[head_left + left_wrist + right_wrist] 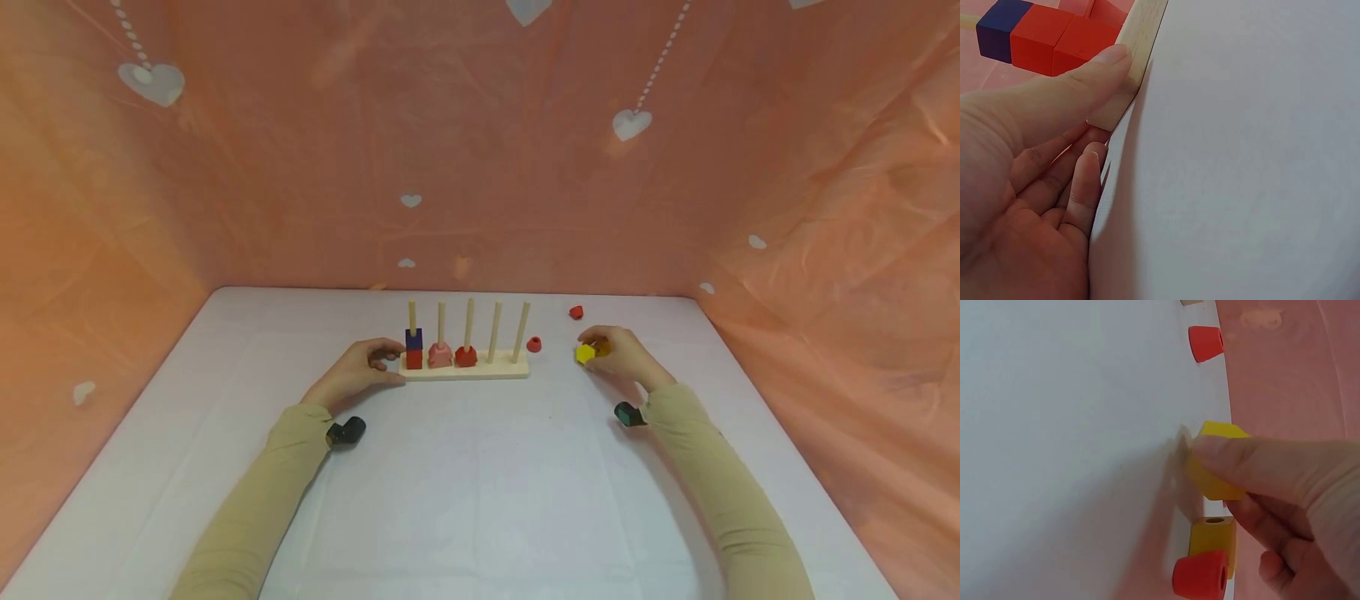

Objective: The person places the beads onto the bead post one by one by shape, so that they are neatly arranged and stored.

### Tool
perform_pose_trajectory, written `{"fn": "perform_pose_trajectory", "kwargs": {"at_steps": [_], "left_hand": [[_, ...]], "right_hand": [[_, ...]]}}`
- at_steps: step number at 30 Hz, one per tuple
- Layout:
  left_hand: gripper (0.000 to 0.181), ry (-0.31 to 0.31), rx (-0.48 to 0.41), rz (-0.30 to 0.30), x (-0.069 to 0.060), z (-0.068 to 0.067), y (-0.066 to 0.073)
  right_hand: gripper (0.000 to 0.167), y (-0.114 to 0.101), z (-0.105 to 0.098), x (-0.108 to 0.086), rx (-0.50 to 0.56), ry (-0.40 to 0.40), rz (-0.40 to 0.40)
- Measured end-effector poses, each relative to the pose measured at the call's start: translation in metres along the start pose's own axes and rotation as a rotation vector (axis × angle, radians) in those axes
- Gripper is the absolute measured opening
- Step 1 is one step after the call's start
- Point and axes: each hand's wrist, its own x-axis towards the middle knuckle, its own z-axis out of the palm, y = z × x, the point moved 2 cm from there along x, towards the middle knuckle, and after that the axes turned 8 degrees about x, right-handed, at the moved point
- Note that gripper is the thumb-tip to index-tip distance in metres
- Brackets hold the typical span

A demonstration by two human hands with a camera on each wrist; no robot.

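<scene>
A wooden peg board (465,374) stands on the table with several upright pegs. Its left peg carries red blocks with a blue block (414,339) on top; beside it are a pink block (440,356) and a red block (466,357) on separate pegs. My left hand (352,372) grips the board's left end, thumb along the front edge in the left wrist view. Right of the board, my right hand (621,357) pinches a yellow hexagonal block (1213,484) between thumb and fingers. The fingertips behind that block are partly hidden.
Near my right hand lie another yellow block (1212,536) with a hole and a red tapered piece (1197,575). A second red tapered piece (534,344) lies by the board's right end. Behind the white table (480,483) hangs a pink curtain (480,167) with hearts.
</scene>
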Motion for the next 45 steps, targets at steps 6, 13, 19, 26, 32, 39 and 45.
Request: {"fn": "perform_pose_trajectory", "kwargs": {"at_steps": [6,13,19,26,32,39,45], "left_hand": [[0.059,0.005,0.005,0.002,0.000,0.000,-0.001],[0.059,0.000,-0.005,-0.003,0.000,0.000,-0.002],[0.060,0.001,-0.017,-0.018,0.000,0.001,-0.002],[0.060,0.002,-0.018,-0.010,0.001,0.000,-0.001],[0.060,0.000,-0.011,-0.014,0.001,0.000,0.000],[0.059,0.005,-0.009,-0.014,0.001,0.000,-0.001],[0.059,0.002,-0.015,-0.008,-0.001,0.001,-0.001]], "right_hand": [[0.043,-0.001,0.002,0.000,-0.018,0.014,-0.028],[0.037,0.002,0.002,0.002,-0.023,0.025,-0.070],[0.038,0.003,0.002,0.000,0.020,0.042,-0.060],[0.039,-0.012,-0.005,-0.002,0.065,0.118,-0.166],[0.038,-0.038,-0.018,-0.006,0.107,0.163,-0.309],[0.038,-0.099,-0.026,-0.026,0.179,0.168,-0.414],[0.039,-0.136,-0.021,-0.033,0.240,0.156,-0.461]]}}
